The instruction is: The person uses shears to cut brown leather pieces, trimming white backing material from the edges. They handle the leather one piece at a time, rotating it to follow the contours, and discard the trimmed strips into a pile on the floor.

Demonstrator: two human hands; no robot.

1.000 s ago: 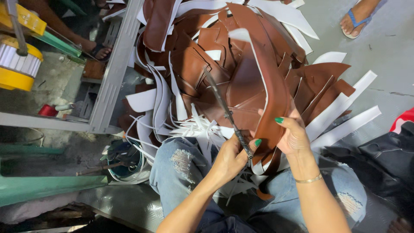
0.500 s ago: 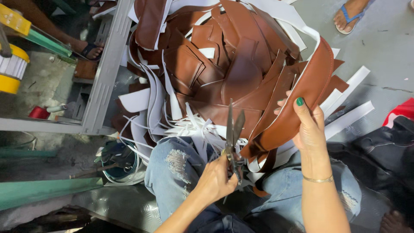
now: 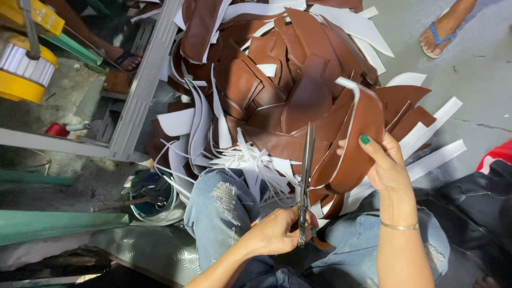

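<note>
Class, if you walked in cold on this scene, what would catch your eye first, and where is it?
The big heap of brown leather pieces with white backing fills the centre, spilling onto the grey floor. Below it, the left hand holds long metal scissors upright, while the right hand holds a curved brown leather strip.

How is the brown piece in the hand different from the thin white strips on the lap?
The brown piece is wide and curved, held up by the right hand; the white strips are thin and lie loose on the jeans. The piece is brown with a white edge; the strips are all white. Both look like cut sheet material.
</note>
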